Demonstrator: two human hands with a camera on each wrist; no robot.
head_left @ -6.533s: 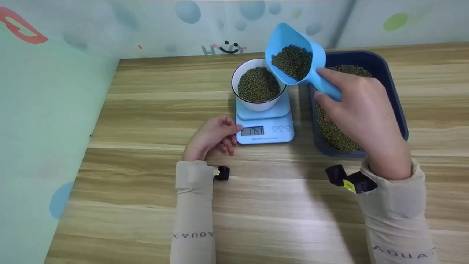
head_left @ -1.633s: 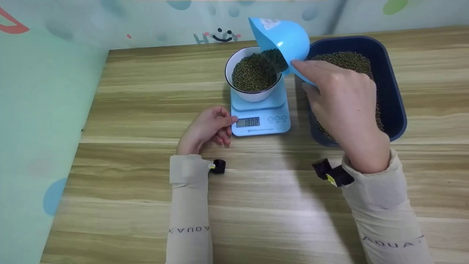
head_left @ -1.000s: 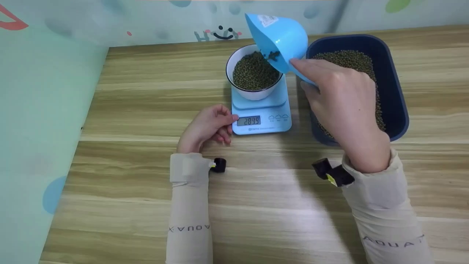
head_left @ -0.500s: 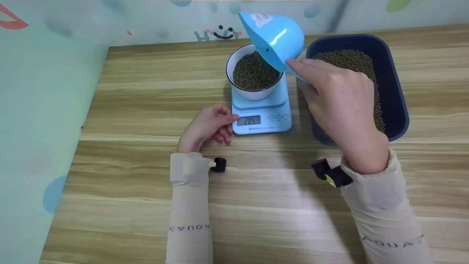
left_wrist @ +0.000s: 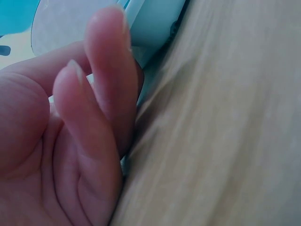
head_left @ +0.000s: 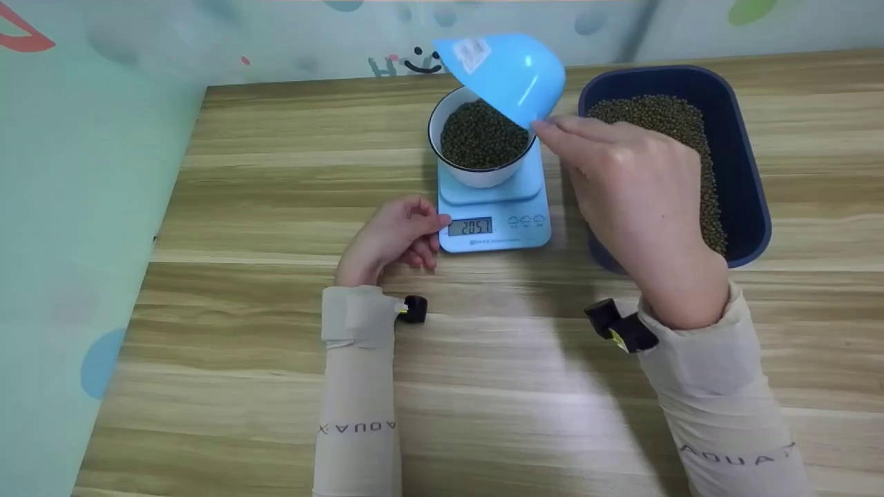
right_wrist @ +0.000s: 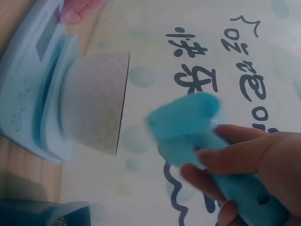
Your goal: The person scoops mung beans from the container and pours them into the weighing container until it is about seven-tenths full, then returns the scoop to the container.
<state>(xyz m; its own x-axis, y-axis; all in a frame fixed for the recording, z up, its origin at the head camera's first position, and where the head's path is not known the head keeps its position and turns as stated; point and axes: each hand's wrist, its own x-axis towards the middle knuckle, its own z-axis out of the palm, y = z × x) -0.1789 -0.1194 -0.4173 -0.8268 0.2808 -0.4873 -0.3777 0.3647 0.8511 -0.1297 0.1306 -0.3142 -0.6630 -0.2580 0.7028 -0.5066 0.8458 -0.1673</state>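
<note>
My right hand (head_left: 635, 166) grips the handle of a light blue scoop (head_left: 514, 76). The scoop is turned over above the far right rim of a white bowl (head_left: 483, 178), and in the right wrist view the scoop (right_wrist: 186, 115) shows no beans. Small green beans, like mung beans (head_left: 483, 138), fill much of the bowl. It stands on a light blue kitchen scale (head_left: 511, 235), whose display reads about 205.7. At the scale's left edge my left hand (head_left: 397, 235) holds on, thumb on top beside the display and other fingers curled alongside.
A dark blue tub (head_left: 749, 200) of the same beans stands right of the scale, partly under my right hand. A patterned wall (head_left: 290, 41) borders the wooden table (head_left: 276, 172) at the back, with a pale green surface (head_left: 76, 172) at left.
The scoop has tipped over and shifted left, and its beans have dropped into the bowl. The display rose from 174.7 to about 205.7. My left hand stays at the scale.
</note>
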